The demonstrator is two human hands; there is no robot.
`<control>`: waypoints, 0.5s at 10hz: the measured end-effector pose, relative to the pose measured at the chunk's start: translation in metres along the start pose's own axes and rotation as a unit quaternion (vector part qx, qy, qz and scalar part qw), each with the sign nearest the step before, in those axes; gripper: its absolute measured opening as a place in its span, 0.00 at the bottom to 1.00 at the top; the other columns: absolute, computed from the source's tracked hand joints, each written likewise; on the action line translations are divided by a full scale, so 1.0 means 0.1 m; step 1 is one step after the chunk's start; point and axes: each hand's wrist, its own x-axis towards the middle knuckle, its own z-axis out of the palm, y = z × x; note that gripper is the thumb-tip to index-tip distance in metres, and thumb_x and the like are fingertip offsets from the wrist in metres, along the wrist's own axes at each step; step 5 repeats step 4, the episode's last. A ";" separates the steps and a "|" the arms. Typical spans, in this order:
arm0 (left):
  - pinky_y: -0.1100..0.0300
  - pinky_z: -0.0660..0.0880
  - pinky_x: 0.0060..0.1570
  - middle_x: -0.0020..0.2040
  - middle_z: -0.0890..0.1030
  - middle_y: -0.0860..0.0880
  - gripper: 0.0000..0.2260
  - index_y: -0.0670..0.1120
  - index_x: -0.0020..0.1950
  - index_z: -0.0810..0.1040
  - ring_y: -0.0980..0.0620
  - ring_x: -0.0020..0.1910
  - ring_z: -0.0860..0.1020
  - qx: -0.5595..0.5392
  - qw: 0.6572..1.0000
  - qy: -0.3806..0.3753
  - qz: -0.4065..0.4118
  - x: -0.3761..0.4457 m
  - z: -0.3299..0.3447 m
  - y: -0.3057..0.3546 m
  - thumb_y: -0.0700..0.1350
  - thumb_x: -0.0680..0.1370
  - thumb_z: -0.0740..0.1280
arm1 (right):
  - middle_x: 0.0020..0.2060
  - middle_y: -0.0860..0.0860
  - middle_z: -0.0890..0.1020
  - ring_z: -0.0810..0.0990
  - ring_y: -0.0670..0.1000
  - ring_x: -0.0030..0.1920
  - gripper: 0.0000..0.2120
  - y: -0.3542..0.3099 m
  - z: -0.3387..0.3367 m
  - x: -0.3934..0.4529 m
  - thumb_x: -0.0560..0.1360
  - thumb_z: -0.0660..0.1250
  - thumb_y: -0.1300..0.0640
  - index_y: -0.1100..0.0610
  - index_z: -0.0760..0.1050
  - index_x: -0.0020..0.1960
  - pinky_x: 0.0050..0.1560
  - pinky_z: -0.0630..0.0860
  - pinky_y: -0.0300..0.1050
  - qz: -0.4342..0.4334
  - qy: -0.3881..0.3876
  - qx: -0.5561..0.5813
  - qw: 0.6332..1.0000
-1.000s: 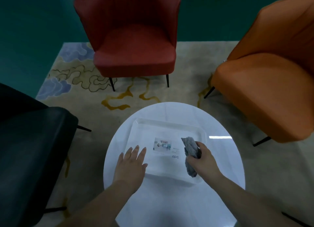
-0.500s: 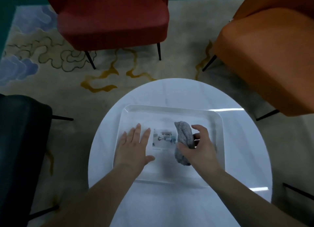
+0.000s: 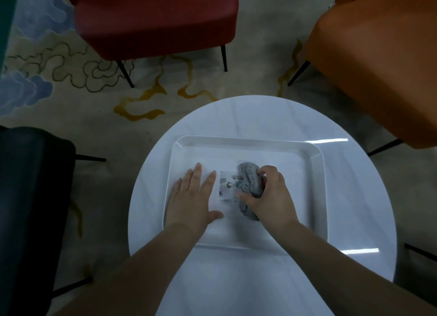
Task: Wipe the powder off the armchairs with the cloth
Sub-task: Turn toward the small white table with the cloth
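- Cloth point(image 3: 249, 185) is bunched in my right hand point(image 3: 267, 197), fingers curled round it, over the tray point(image 3: 314, 197).
- My left hand point(image 3: 191, 197) lies flat, fingers straight, just beside it on the tray.
- Wiping looks unstarted; the armchairs point(image 3: 153, 20) sit ahead, and I see no powder.
- Its long axis runs away from me.

I see my right grip point(image 3: 267, 195) closed around the cloth point(image 3: 250, 182), inside the tray point(image 3: 314, 197) on the worktop point(image 3: 354, 197). Left of it, my left grip point(image 3: 191, 200) lies flat in the tray. One armchair point(image 3: 156, 20) stands beyond, another point(image 3: 378, 55) beyond to the right, a third point(image 3: 30, 197) far left.
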 end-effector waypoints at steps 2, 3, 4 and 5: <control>0.52 0.42 0.74 0.78 0.37 0.47 0.41 0.54 0.78 0.39 0.48 0.78 0.41 0.018 1.000 -0.016 0.013 -0.03 -0.08 -0.07 0.65 0.76 0.61 | 0.53 0.47 0.69 0.74 0.47 0.51 0.34 0.04 -0.09 -0.10 0.64 0.78 0.44 0.48 0.66 0.65 0.52 0.75 0.44 -0.011 -0.021 -0.011 1.000; 0.52 0.43 0.74 0.79 0.40 0.47 0.39 0.52 0.79 0.40 0.47 0.78 0.43 0.019 0.999 -0.024 0.016 -0.13 -0.19 -0.13 0.63 0.77 0.60 | 0.53 0.46 0.69 0.75 0.49 0.53 0.33 0.04 -0.17 -0.21 0.66 0.76 0.44 0.46 0.66 0.67 0.52 0.75 0.45 -0.018 -0.018 -0.016 1.000; 0.52 0.45 0.75 0.79 0.46 0.48 0.35 0.52 0.79 0.44 0.47 0.78 0.46 0.008 1.000 -0.006 0.007 -0.31 -0.34 -0.16 0.60 0.79 0.59 | 0.59 0.50 0.71 0.72 0.53 0.61 0.32 0.01 -0.30 -0.31 0.71 0.73 0.48 0.49 0.64 0.71 0.55 0.71 0.45 -0.026 -0.008 -0.076 0.997; 0.52 0.45 0.75 0.79 0.46 0.48 0.35 0.52 0.79 0.44 0.47 0.78 0.46 0.008 1.000 -0.006 0.007 -0.31 -0.34 -0.16 0.60 0.79 0.59 | 0.59 0.50 0.71 0.72 0.53 0.61 0.32 0.01 -0.30 -0.31 0.71 0.73 0.48 0.49 0.64 0.71 0.55 0.71 0.45 -0.026 -0.008 -0.076 0.997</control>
